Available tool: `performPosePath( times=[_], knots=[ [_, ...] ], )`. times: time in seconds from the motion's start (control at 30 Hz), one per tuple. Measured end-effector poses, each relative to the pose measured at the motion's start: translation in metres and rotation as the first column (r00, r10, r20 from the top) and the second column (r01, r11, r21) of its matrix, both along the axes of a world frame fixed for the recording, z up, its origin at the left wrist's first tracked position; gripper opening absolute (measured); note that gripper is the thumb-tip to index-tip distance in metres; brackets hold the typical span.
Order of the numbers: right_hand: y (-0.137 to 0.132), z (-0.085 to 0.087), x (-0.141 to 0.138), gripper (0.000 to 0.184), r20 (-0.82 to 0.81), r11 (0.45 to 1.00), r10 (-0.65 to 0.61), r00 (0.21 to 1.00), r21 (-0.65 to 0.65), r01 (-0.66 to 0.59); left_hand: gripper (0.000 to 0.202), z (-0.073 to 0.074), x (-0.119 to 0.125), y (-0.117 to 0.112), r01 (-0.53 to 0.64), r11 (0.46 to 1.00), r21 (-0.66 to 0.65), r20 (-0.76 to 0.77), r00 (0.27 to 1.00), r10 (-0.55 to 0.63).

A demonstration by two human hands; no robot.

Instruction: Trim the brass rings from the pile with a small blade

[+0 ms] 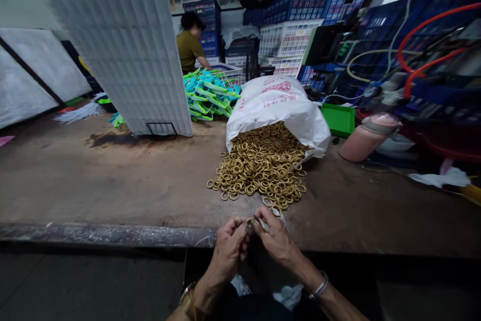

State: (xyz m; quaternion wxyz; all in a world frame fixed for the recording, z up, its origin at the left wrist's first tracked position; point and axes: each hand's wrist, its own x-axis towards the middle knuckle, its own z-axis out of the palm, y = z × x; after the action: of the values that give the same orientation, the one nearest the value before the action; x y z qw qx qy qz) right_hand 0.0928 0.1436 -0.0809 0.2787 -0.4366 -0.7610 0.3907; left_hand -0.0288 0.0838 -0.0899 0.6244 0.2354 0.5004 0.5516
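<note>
My left hand [231,243] and my right hand [273,235] meet just over the table's front edge, both with fingers pinched. Between their fingertips shows part of a small gold-coloured ring [248,221], mostly covered by the fingers. A scrap of something whitish sits by my right fingers; its kind is unclear. Right beyond my hands lies a heap of gold-coloured rings [259,171], spilling from the mouth of a white woven sack [270,100] that rests on its side.
On the brown table [112,181] stand a tall white padded panel [124,55], a pile of green and blue plastic pieces [210,93], a green tray [338,119] and a pink bottle [370,135]. A co-worker [190,45] is behind, near stacked crates [285,38].
</note>
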Motion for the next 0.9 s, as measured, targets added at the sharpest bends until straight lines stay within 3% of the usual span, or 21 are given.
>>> performPosePath(
  times=[0.1,0.27,0.43,0.63,0.7,0.8,0.9],
  knots=[
    [-0.003,0.003,-0.012,0.021,-0.070,0.991,0.041,0.997,-0.125,-0.050,0.028,0.005,-0.005,-0.002,-0.030,0.999,0.044,-0.112,0.993,0.035],
    [-0.002,-0.002,-0.017,0.027,-0.107,0.963,0.037,0.994,-0.261,-0.064,0.025,0.012,-0.009,-0.004,-0.011,0.967,0.254,-0.339,0.935,0.100],
    [-0.003,-0.005,-0.016,0.026,-0.099,0.971,0.003,0.995,-0.238,-0.026,0.030,0.003,-0.008,-0.006,0.053,0.999,0.001,-0.139,0.989,-0.052],
    [-0.004,-0.002,-0.016,0.022,-0.220,0.899,-0.011,0.975,-0.428,-0.087,0.030,0.005,-0.007,-0.008,0.079,0.996,0.041,0.069,0.994,-0.081],
    [-0.003,-0.002,-0.014,0.023,-0.192,0.919,-0.015,0.981,-0.389,-0.062,0.030,0.007,-0.006,-0.009,0.064,0.997,0.038,0.081,0.994,-0.067],
    [-0.003,-0.005,-0.011,0.025,-0.058,0.975,-0.005,0.998,-0.220,-0.008,0.031,0.007,-0.005,-0.010,0.037,0.999,0.039,0.100,0.994,-0.041],
    [-0.007,-0.008,-0.007,0.015,0.104,0.995,0.073,0.992,-0.073,-0.066,0.033,0.006,-0.005,-0.008,0.014,0.999,0.028,0.087,0.996,-0.017]
  ],
)
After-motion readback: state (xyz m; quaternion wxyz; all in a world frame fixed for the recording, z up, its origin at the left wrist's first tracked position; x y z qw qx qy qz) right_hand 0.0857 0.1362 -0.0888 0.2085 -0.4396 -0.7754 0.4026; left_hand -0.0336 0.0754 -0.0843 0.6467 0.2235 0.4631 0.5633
